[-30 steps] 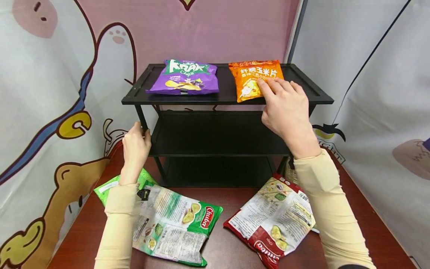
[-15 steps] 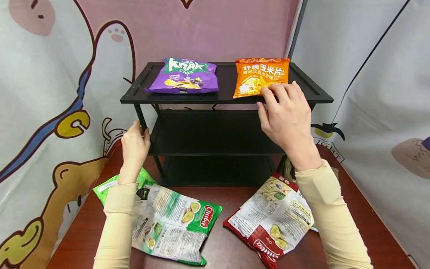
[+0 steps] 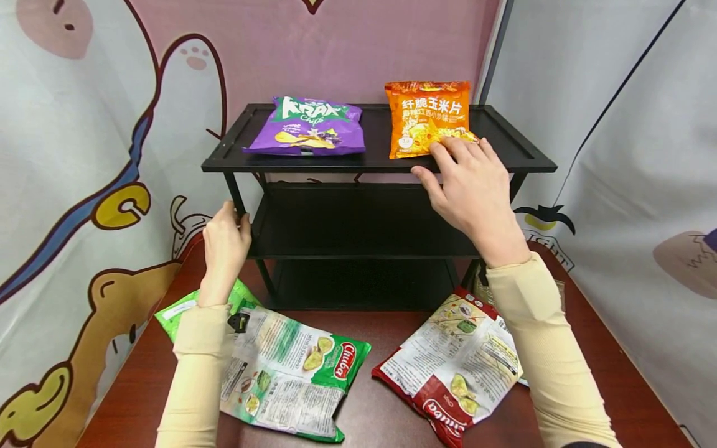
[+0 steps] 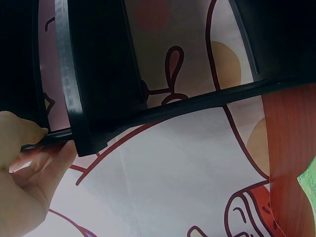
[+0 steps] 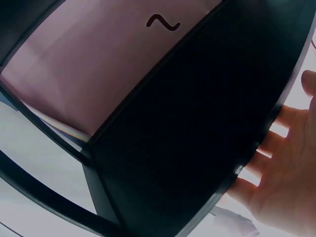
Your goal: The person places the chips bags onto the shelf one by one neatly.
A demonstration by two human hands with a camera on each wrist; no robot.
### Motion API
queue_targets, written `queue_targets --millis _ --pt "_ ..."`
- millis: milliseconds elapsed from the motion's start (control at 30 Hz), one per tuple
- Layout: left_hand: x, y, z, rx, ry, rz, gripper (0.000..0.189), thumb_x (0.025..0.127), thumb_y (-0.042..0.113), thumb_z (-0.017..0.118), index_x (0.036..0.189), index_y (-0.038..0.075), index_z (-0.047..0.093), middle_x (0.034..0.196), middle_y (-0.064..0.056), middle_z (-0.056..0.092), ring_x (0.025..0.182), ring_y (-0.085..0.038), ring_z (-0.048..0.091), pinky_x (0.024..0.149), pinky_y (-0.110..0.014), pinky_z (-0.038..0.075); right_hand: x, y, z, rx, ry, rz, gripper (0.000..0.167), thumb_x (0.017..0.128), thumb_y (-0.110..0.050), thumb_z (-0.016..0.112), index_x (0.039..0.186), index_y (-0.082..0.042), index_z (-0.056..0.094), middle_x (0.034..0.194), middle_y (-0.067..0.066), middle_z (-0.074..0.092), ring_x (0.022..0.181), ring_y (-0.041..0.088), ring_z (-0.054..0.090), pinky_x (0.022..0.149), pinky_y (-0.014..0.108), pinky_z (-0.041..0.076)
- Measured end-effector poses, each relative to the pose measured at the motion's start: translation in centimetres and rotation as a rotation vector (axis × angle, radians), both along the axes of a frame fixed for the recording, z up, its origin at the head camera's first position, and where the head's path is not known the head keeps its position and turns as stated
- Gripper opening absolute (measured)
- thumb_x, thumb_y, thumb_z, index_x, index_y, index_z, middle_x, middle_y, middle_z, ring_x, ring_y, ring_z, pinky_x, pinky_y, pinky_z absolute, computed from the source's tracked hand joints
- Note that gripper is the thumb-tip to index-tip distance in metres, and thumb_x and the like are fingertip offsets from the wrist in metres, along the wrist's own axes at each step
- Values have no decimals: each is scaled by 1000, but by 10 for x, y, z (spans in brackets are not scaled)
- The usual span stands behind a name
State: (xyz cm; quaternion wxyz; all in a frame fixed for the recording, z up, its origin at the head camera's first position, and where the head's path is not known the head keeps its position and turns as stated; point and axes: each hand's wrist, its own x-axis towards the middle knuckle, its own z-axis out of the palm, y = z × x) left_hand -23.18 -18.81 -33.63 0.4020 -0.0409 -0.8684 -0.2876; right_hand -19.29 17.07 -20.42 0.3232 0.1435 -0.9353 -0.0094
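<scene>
A black shelf rack point(image 3: 364, 221) with three tiers stands on the table. My left hand point(image 3: 224, 246) grips its left front post point(image 3: 233, 190); in the left wrist view the thumb and fingers lie on either side of that post. On the right of the top tier sits an orange corn chip bag point(image 3: 430, 115), printed side showing. The fingertips of my right hand point(image 3: 473, 193) touch its lower right part, the fingers spread and the thumb apart. In the right wrist view those fingers reach over the rack's front edge. To the left on the same tier lies a purple chip bag point(image 3: 310, 127).
On the reddish-brown table point(image 3: 358, 379), a green and white chip bag point(image 3: 291, 373) lies at front left, partly behind the left forearm. A red and white chip bag point(image 3: 456, 361) lies at front right. Printed curtains point(image 3: 616, 124) hang around the rack.
The orange bag has first shifted right, then back left and farther back on the top tier. My right fingers moved off its face to its lower right edge. The left hand stays put.
</scene>
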Motion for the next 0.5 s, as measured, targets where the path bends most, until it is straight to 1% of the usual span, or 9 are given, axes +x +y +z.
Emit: queue_targets --millis 100,200,367,500 --pt "0 0 0 3 -1 -2 14 89 6 58 85 -7 54 72 -25 60 70 -48 60 64 -55 44 -3 -1 3 2 -68 -27 56 96 -49 41 133 -8 50 137 17 51 130 36 44 115 49 24" --pt "0 0 1 4 -4 -3 14 89 6 58 85 -7 53 73 -25 60 69 -48 60 63 -54 44 -5 -2 4 2 -101 -38 58 96 -50 39 135 -9 48 139 17 48 132 36 42 116 49 23" --pt "1 0 1 2 -9 -1 15 90 7 58 86 -7 54 74 -26 60 69 -47 60 63 -54 44 -8 -2 3 -15 -102 -26 58 96 -50 40 135 -8 47 140 17 46 132 35 40 117 49 21" --pt "1 1 1 6 -18 1 15 90 7 57 86 -7 54 75 -26 61 70 -47 60 63 -53 45 -8 0 0 -41 -90 -5 58 96 -48 41 137 -8 45 142 18 42 134 35 37 118 48 18"
